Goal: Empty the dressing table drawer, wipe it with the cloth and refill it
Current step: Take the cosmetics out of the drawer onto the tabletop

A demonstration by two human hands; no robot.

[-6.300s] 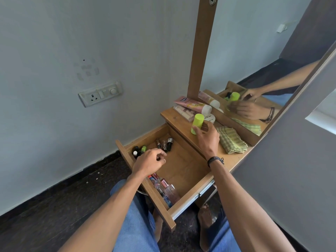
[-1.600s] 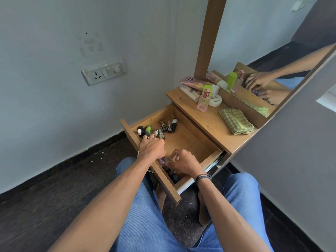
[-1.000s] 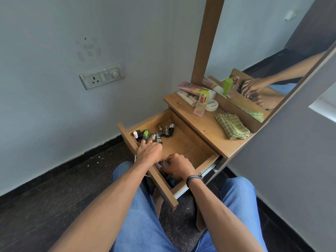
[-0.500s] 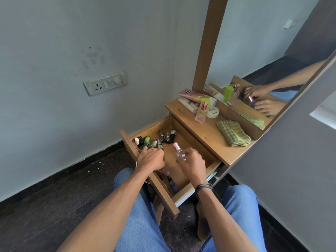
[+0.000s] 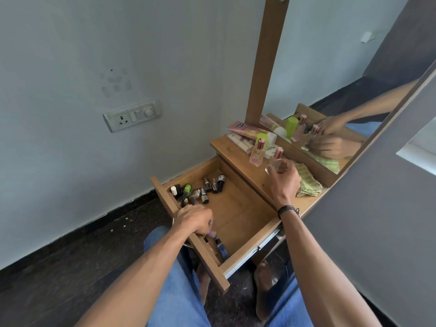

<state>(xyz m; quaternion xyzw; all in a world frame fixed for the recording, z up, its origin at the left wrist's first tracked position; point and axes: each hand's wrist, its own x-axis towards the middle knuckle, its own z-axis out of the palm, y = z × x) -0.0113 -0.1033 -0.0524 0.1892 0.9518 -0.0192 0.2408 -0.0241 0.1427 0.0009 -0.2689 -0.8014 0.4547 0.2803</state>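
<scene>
- While pulled wide out beneath the table top (image 5: 238,154): drawer (image 5: 240,208), shallow box of pale brown wood-grain board, floor flat and smooth.
- Small bottles (image 5: 205,188): stubby glass and plastic, caps black, white and lime; huddled in the drawer's far left corner, some upright, some tipped.
- Blue bottle (image 5: 221,248): slim, lying inside the drawer against its front panel.
- Left hand (image 5: 194,220): knuckles up, fingers curled down inside the drawer by the front panel, at a pink-tipped item; grasp or mere touch cannot be told.
- Right hand (image 5: 283,179): fingertips pinching the clear perfume bottle (image 5: 274,161) above the table top.
- Clear perfume bottle: flat-sided glass, rose metallic cap; held just beside the pink perfume bottle (image 5: 256,154).
- Pink perfume bottle: same shape and cap, tinted glass, upright on the table top.
- Cloth (image 5: 309,184): green-and-white check, woven, folded into a soft pad; on the table top's right end, partly behind the right hand.
- Pink tube (image 5: 245,128), lime cylinder (image 5: 261,137), round white jar (image 5: 270,149): plastic, grouped at the back by the mirror (image 5: 354,67).
</scene>
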